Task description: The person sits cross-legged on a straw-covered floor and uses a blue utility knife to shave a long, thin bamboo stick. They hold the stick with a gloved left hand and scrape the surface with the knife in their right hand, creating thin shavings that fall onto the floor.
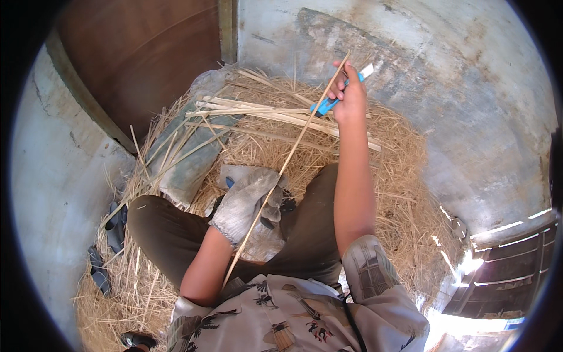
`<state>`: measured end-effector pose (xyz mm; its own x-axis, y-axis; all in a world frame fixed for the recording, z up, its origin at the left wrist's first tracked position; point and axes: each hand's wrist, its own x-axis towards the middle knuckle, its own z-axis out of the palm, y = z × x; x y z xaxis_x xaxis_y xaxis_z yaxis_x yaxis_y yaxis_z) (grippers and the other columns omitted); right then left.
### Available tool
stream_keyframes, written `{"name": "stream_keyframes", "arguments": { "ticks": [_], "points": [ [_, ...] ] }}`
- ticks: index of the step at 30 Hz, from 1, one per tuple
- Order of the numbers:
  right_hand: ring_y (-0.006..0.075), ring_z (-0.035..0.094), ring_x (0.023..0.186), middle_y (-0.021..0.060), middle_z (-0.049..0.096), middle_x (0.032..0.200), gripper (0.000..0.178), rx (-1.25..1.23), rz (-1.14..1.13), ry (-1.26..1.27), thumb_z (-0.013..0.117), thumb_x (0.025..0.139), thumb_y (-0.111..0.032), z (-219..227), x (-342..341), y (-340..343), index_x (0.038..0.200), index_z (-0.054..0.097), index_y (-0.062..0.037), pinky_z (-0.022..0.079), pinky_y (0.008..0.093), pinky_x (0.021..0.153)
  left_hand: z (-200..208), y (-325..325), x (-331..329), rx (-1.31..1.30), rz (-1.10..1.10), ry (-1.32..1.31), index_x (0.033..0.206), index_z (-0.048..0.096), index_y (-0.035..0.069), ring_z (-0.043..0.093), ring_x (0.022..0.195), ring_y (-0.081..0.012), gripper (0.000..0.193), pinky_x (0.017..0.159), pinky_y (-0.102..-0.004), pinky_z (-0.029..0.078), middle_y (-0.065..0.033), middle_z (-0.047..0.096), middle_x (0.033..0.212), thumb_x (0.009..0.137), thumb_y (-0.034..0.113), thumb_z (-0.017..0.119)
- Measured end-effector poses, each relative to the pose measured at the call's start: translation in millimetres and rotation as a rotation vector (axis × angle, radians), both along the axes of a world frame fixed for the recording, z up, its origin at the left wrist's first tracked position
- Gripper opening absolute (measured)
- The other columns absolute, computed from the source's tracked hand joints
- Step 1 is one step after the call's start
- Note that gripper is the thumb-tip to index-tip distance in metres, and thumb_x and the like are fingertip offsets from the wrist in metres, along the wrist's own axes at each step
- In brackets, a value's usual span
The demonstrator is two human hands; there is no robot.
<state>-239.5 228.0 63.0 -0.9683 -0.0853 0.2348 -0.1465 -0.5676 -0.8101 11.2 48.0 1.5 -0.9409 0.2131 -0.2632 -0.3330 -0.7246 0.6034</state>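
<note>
Soft, even daylight fills the scene; sun glare burns out the lower right, and fisheye bending darkens the rim.

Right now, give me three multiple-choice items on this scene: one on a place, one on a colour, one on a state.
1. Where does the loose bundle of pale split strips lie?
A. On the straw pile ahead of the knees
B. On the person's shoulder
C. Leaning upright on the brown door

2. What colour is the handle of the small knife in the right hand?
A. Red
B. Blue
C. Yellow

3. How is the left hand covered?
A. Bare
B. Wrapped in blue tape
C. In a grey work glove

Answers: 1 A, the strips rest flat across the straw beyond the legs. 2 B, a blue handle shows below the right fingers. 3 C, a grey knit glove covers the left hand, which grips the long thin stick; the right hand is bare.
</note>
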Motion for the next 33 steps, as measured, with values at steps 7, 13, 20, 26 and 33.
{"name": "stream_keyframes", "arguments": {
  "ticks": [7, 13, 20, 26, 33],
  "points": [
    [0.0408, 0.068, 0.067, 0.0198, 0.068, 0.072, 0.023, 1.284, -0.448, 0.565, 0.070, 0.088, -0.030, -29, 38, -68, 0.084, 0.074, -0.0082, 0.054, 0.0500, 0.065, 31, -18, 1, -0.638, 0.302, 0.009, 0.098, 0.064, 0.005, 0.058, 0.060, -0.0105, 0.021, 0.055, -0.0251, 0.048, -0.0021, 0.062, 0.075, 0.101, 0.025, 0.067],
    [0.0323, 0.070, 0.064, 0.0124, 0.069, 0.067, 0.014, 1.450, -0.285, 0.886, 0.080, 0.079, -0.024, -39, 78, -113, 0.080, 0.074, -0.0118, 0.055, 0.0449, 0.060, 29, -40, -1, -0.688, 0.470, -0.021, 0.098, 0.067, 0.003, 0.055, 0.063, -0.0097, 0.022, 0.056, -0.0265, 0.047, -0.0021, 0.061, 0.075, 0.100, 0.025, 0.067],
    [0.0299, 0.069, 0.059, 0.0103, 0.068, 0.066, 0.010, 1.389, -0.393, 0.940, 0.079, 0.074, -0.014, -49, 76, -111, 0.081, 0.072, -0.0127, 0.054, 0.0413, 0.056, 26, -37, -2, -0.587, 0.428, -0.063, 0.100, 0.067, 0.003, 0.053, 0.060, -0.0094, 0.022, 0.054, -0.0258, 0.044, -0.0012, 0.060, 0.074, 0.100, 0.026, 0.067],
    [0.0311, 0.069, 0.058, 0.0111, 0.068, 0.066, 0.008, 1.358, -0.465, 0.933, 0.076, 0.075, -0.012, -47, 78, -111, 0.082, 0.072, -0.0120, 0.053, 0.0406, 0.053, 28, -32, 0, -0.542, 0.430, -0.044, 0.101, 0.067, 0.004, 0.050, 0.056, -0.0090, 0.023, 0.051, -0.0253, 0.043, -0.0006, 0.058, 0.072, 0.102, 0.026, 0.065],
    [0.0320, 0.069, 0.061, 0.0126, 0.067, 0.064, 0.010, 1.443, -0.609, 0.775, 0.079, 0.075, -0.015, -48, 53, -100, 0.077, 0.072, -0.0099, 0.054, 0.0430, 0.057, 32, -19, 5, -0.613, 0.407, -0.010, 0.103, 0.066, 0.005, 0.050, 0.053, -0.0088, 0.023, 0.049, -0.0247, 0.043, -0.0008, 0.058, 0.071, 0.103, 0.028, 0.064]
  ]
}}
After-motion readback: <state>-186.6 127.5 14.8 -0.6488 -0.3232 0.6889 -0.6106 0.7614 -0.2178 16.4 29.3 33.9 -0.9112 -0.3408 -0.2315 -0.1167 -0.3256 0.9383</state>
